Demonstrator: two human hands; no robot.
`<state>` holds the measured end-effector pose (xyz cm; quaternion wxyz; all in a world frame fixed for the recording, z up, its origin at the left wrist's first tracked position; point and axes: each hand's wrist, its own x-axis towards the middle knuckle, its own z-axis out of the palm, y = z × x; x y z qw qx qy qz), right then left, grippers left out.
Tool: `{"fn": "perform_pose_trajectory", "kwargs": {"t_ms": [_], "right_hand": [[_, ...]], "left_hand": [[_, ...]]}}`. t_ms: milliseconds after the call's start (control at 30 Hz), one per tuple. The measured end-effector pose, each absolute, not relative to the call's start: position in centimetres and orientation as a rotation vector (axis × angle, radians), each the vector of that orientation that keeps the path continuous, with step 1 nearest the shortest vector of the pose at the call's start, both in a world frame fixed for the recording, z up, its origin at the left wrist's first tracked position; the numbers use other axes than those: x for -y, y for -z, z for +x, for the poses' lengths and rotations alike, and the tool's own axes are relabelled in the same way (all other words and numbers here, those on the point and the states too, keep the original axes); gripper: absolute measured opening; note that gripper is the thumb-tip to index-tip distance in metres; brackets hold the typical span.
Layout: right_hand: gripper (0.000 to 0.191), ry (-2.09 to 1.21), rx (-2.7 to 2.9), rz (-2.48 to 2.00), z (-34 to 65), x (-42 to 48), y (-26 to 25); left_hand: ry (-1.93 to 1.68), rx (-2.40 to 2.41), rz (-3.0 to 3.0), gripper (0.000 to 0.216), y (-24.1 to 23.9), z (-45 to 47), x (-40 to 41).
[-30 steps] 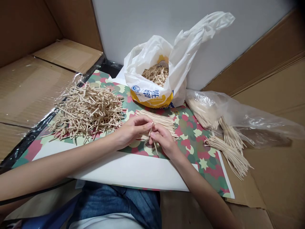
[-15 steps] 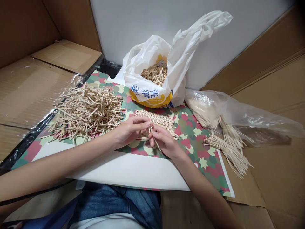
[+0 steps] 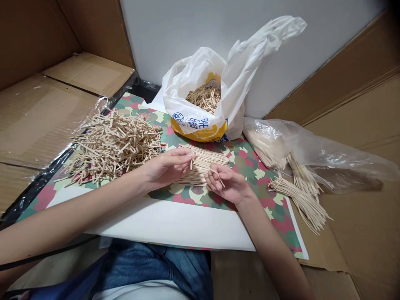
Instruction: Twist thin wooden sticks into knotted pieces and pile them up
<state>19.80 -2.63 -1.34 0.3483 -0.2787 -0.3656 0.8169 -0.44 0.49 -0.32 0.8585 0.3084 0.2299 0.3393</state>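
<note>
My left hand (image 3: 168, 166) pinches a short pale strand (image 3: 193, 158), its end curled into a small loop beyond the fingertips. Separated from it by a small gap, my right hand (image 3: 227, 183) has its fingers curled round another thin pale strand (image 3: 218, 176). Both hands are over a flat row of straight pale strands (image 3: 203, 160) laid side by side on a camouflage-patterned sheet (image 3: 246, 166). Left of the row lies a loose heap of bent, kinked strands (image 3: 118, 143), partly behind my left forearm.
A white plastic bag (image 3: 231, 100) holding more short strands stands behind the row. To the right, tied bundles of strands (image 3: 301, 202) lie by a clear plastic bag (image 3: 312, 146). Cardboard (image 3: 46, 112) lines the left side, and a pale wall (image 3: 187, 25) rises behind.
My hands have drawn apart from where they met over the row. The left moved slightly left, the right moved right, each with a pale strand in its fingers.
</note>
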Motion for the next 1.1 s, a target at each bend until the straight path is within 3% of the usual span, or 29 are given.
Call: {"fn": "perform_pose_trajectory", "kwargs": {"t_ms": [233, 967, 1100], "right_hand": [[0.013, -1.887, 0.906, -0.93, 18.1, 3.3, 1.5], [0.012, -1.7, 1.065, -1.049, 17.0, 4.4, 1.5], [0.011, -1.498, 1.153, -1.142, 17.2, 4.8, 1.3]], "left_hand": [[-0.515, -0.341, 0.607, 0.012, 1.0, 0.8, 0.7], [-0.528, -0.32, 0.691, 0.01, 1.6, 1.4, 1.1], [-0.592, -0.465, 0.881, 0.015, 1.0, 1.4, 1.1]]}}
